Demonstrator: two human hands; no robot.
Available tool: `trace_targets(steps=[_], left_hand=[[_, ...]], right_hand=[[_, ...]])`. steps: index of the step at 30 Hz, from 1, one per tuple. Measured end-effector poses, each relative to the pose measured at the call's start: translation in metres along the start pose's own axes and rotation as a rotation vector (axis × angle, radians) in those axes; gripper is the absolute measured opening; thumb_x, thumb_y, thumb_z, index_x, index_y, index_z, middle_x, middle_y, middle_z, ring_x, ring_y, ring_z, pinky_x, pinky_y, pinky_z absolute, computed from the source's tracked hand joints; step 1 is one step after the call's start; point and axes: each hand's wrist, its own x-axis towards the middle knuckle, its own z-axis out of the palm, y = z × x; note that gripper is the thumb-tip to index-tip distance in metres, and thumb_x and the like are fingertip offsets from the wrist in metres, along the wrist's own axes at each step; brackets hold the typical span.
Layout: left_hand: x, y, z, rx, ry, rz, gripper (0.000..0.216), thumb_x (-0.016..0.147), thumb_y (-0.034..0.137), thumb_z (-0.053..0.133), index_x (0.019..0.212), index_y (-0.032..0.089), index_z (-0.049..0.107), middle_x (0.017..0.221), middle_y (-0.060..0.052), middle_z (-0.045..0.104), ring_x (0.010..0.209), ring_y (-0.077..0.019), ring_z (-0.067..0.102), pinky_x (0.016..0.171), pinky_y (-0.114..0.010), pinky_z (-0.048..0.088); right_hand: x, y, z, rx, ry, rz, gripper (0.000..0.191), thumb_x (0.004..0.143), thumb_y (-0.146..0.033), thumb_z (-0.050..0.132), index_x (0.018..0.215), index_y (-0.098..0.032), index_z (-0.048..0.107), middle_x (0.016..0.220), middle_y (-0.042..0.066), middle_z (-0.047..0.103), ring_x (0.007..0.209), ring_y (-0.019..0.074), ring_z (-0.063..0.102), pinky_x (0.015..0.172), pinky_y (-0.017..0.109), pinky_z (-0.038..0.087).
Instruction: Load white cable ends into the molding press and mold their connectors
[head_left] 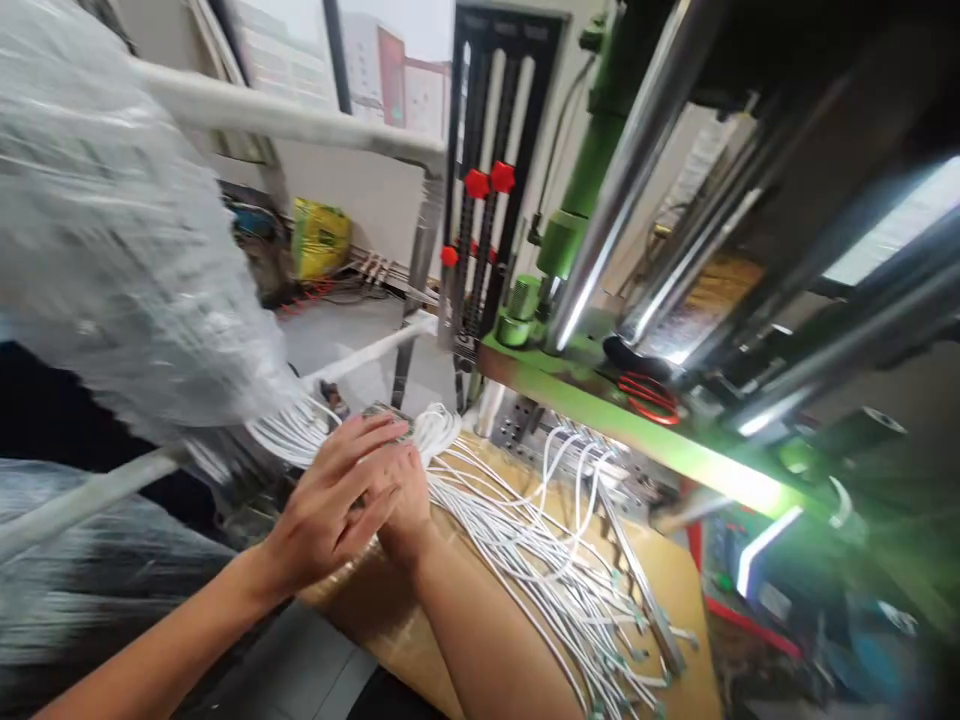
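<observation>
My left hand (334,495) is stretched across my right hand (405,500), its fingers extended and slightly spread. Most of the right hand's fingers are hidden behind the left, so what they hold, if anything, does not show. Just beyond both hands lies a looped bundle of white cables (436,432), beside a small dark metal block (386,415). Many more white cables (517,540) fan over the tan board (382,620), several with small greenish ends. A few cables loop up to the metal mould (600,465) under the press. More coiled white cable (289,432) hangs left of my hands.
A green press platen (645,400) with steel columns stands at the right; orange-handled scissors (649,398) lie on it. A metal bar (637,575) rests on the cables. Plastic-wrapped bulk (127,230) and a white pipe frame (285,120) stand left.
</observation>
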Motion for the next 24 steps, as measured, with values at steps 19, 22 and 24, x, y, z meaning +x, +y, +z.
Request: trace_targets(steps=[19, 22, 24], left_hand=[[0.016, -0.009, 0.164, 0.233, -0.548, -0.059, 0.032, 0.092, 0.021, 0.044, 0.115, 0.007, 0.062, 0.112, -0.020, 0.065, 0.118, -0.0331, 0.053, 0.107, -0.056, 0.033], [0.009, -0.017, 0.152, 0.312, -0.576, -0.052, 0.026, 0.092, 0.022, 0.046, 0.101, 0.012, 0.068, 0.103, -0.017, 0.067, 0.112, -0.0332, 0.055, 0.109, -0.061, 0.026], [0.007, -0.021, 0.138, 0.318, -0.613, -0.024, 0.025, 0.093, 0.023, 0.045, 0.097, 0.018, 0.069, 0.102, -0.012, 0.068, 0.107, -0.0280, 0.058, 0.110, -0.054, 0.028]], right_hand=[[-0.238, 0.127, -0.075, -0.361, 0.163, 0.646, 0.093, 0.073, -0.073, 0.054, 0.130, 0.001, 0.050, 0.139, 0.031, 0.049, 0.134, 0.0488, 0.036, 0.105, 0.066, 0.032], [-0.228, 0.137, -0.077, -0.343, 0.062, 0.588, 0.088, 0.077, -0.073, 0.047, 0.127, 0.000, 0.054, 0.134, 0.029, 0.055, 0.132, 0.0483, 0.040, 0.106, 0.068, 0.026], [-0.215, 0.141, -0.076, -0.305, 0.007, 0.514, 0.085, 0.078, -0.073, 0.046, 0.125, -0.003, 0.056, 0.131, 0.027, 0.058, 0.127, 0.0453, 0.047, 0.107, 0.067, 0.027]])
